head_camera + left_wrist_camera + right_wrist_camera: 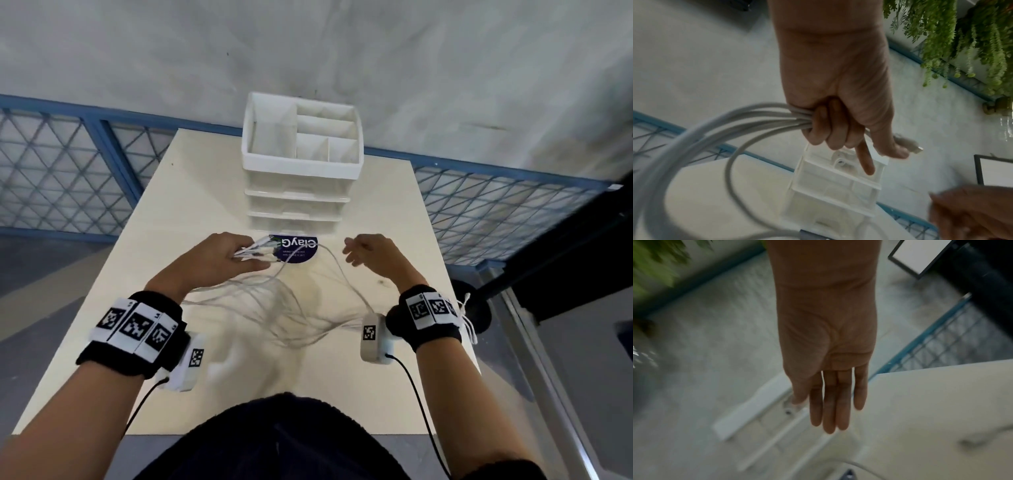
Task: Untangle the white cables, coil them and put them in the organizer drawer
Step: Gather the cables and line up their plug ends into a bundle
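Left hand [219, 255] is clutching the looped white cables [274, 301] at centre frame; right hand [371, 250], fingers spread and nearer, is hovering below the organizer drawer [294, 219].

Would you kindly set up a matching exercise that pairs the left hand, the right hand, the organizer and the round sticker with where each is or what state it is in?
Things:
1. left hand
2. right hand
3. organizer
4. round sticker

States or places:
A. flat on the table, dark blue
B. grips a bundle of white cables
C. fingers straight, holds nothing
D. stands at the table's far edge, drawers closed

Pairs: 1-B, 2-C, 3-D, 4-A
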A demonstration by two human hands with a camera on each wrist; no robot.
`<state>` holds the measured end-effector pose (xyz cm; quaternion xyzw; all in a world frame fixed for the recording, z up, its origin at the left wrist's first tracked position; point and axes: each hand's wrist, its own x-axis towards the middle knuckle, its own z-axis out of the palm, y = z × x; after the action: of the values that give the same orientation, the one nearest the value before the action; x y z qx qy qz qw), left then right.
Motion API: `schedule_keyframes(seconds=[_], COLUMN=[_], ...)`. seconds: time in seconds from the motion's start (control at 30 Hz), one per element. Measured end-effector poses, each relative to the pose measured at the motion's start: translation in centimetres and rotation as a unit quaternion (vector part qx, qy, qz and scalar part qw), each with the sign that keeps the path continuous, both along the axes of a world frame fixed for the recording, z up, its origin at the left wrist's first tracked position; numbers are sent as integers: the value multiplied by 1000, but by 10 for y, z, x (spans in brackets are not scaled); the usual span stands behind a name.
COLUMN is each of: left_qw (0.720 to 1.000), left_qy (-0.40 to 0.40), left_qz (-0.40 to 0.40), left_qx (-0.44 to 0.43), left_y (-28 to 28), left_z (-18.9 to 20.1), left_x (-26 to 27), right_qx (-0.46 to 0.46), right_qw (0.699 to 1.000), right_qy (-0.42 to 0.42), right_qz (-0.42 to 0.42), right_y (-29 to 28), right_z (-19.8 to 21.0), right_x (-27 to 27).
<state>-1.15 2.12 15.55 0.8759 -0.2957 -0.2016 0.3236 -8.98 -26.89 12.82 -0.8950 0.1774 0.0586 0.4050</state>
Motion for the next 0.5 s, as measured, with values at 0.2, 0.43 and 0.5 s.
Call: schedule_keyframes(seconds=[0.2,0.43,0.5], left_qw=[994,978,980], left_qy=[29,45,33], left_qz=[-3,-11,-12], left_qx=[-107,-205,-194], left_y=[-12,-15,-17], left_z=[14,24,22], left_x=[-2,-7,-7], right_qx=[252,293,293], right_qw=[958,930,929], right_qy=[-67,-181,-194], right_qz=[121,126,118], right_y=[73,89,90], right_z=[58,75,79], right_x=[22,29,31])
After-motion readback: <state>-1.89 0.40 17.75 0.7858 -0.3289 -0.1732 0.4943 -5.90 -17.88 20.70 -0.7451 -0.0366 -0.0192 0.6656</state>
